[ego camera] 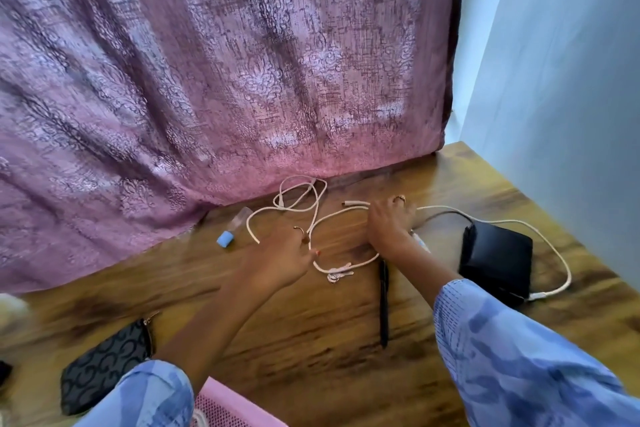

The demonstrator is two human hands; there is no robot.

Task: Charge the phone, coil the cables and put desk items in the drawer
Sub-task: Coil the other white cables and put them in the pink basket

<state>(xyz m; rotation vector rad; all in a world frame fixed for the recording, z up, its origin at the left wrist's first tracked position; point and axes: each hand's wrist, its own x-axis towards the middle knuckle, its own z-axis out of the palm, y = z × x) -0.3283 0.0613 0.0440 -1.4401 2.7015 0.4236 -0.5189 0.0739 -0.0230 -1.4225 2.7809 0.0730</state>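
A white cable (pixel 313 210) lies in loose loops on the wooden desk (pixel 294 340). My left hand (pixel 280 258) rests palm down just left of the loops, its fingers near one strand. My right hand (pixel 389 224) lies flat over the cable's right part, fingers spread; whether it grips a strand is hidden. A second white cable (pixel 557 253) curves round a black phone in a case (pixel 497 262) and plugs into its near corner. Between the hands lies a black pen (pixel 383 305), pointing toward me.
A small clear bottle with a blue cap (pixel 233 227) lies left of the cables. A dark patterned pouch (pixel 104 364) sits at the near left and a pink perforated item (pixel 225 406) at the bottom edge. A purple curtain (pixel 225 62) hangs behind; a pale wall (pixel 571 97) stands right.
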